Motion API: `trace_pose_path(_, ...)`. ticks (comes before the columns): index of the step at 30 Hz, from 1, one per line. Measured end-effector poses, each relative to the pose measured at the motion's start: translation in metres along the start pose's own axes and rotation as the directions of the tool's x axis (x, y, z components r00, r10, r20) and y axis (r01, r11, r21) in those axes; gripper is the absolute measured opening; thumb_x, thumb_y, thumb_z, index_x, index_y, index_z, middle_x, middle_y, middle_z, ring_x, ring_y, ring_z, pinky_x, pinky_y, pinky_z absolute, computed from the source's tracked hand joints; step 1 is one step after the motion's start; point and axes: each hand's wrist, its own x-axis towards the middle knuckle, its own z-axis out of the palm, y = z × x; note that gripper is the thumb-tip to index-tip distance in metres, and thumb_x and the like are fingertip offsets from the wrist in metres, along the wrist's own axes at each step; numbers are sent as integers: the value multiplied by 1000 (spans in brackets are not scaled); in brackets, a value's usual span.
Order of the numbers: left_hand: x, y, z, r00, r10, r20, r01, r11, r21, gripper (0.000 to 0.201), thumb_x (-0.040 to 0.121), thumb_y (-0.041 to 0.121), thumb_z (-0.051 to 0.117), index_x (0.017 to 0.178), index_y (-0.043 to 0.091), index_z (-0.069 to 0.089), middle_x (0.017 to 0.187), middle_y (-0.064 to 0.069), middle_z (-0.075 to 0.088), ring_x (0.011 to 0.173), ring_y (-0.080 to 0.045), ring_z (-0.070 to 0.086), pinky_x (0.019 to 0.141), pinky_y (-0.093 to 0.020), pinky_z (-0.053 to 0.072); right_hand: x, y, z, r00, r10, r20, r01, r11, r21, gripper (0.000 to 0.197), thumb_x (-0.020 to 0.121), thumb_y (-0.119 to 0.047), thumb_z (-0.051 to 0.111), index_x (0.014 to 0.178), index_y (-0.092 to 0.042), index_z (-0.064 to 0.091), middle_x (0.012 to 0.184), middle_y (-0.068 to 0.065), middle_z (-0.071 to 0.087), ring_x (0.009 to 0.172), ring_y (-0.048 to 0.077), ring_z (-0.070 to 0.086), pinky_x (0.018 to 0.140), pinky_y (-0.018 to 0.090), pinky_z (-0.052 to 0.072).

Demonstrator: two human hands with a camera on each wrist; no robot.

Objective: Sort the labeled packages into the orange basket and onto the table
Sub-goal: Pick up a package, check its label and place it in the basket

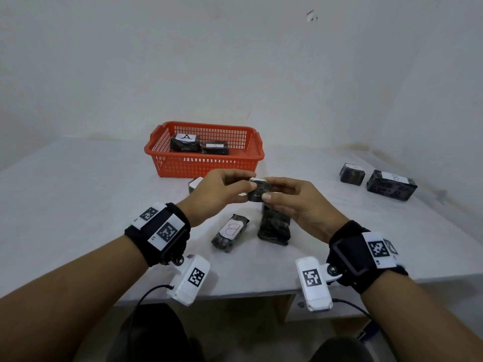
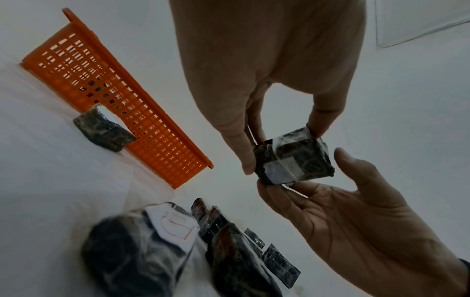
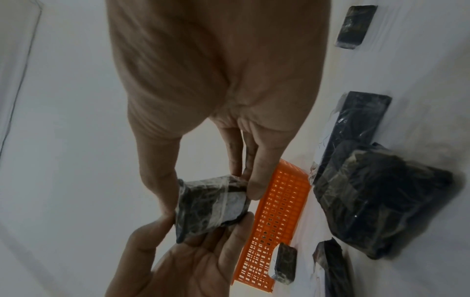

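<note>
Both hands hold one small dark wrapped package [image 1: 258, 191] in the air in front of the orange basket [image 1: 209, 168]. My left hand [image 1: 247, 188] pinches its left end and my right hand [image 1: 267, 189] pinches its right end. The left wrist view shows tape and a white patch on the small package [image 2: 292, 160]; no letter is readable. Two packages labelled A [image 1: 186, 143] [image 1: 216, 148] lie in the basket. On the table [image 1: 78, 192] below my hands lie a package labelled B [image 1: 230, 232] and a dark package [image 1: 274, 224].
A part-hidden package [image 1: 194, 183] sits behind my left hand, next to the basket's front wall. At the right of the table stand a small package [image 1: 352, 173] and a larger one labelled B [image 1: 391, 184]. A white wall rises behind the table.
</note>
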Motion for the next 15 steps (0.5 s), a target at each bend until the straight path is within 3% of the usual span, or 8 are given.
trace_pose_path(3, 0, -1, 0, 1000, -12, 28, 13, 999, -35, 38, 95, 12, 72, 131, 4, 65, 125, -16, 73, 115, -29, 72, 105, -46, 56, 1, 3, -2, 999, -33, -18, 32, 997, -68, 42, 77, -12, 83, 118, -13, 73, 114, 11, 78, 112, 26, 73, 102, 37, 55)
trace_pose_path(7, -4, -2, -1, 995, -30, 99, 36, 998, -54, 56, 85, 21, 76, 137, 5, 61, 132, -15, 69, 121, -27, 69, 103, -39, 57, -2, 0, -6, 998, -51, -21, 49, 992, -115, 41, 79, -11, 84, 119, -13, 73, 112, 8, 79, 109, 22, 75, 99, 34, 57)
trace_pose_path(11, -2, -4, -2, 996, 2, 84, -1, 1000, -10, 45, 93, 7, 72, 136, 2, 61, 130, -17, 70, 119, -31, 70, 101, -39, 58, -3, -2, -8, 999, -35, -2, 35, 993, -110, 57, 69, -22, 87, 123, -12, 72, 114, 7, 79, 111, 22, 74, 101, 35, 56)
trace_pose_path(15, 0, -3, -1, 997, -10, 79, 10, 1000, 2, 43, 94, 7, 71, 135, 1, 62, 129, -18, 71, 117, -32, 71, 95, -33, 61, -4, -2, -10, 999, -19, 46, 24, 993, -114, 60, 66, -19, 88, 123, -12, 71, 116, 7, 78, 111, 22, 74, 103, 38, 54)
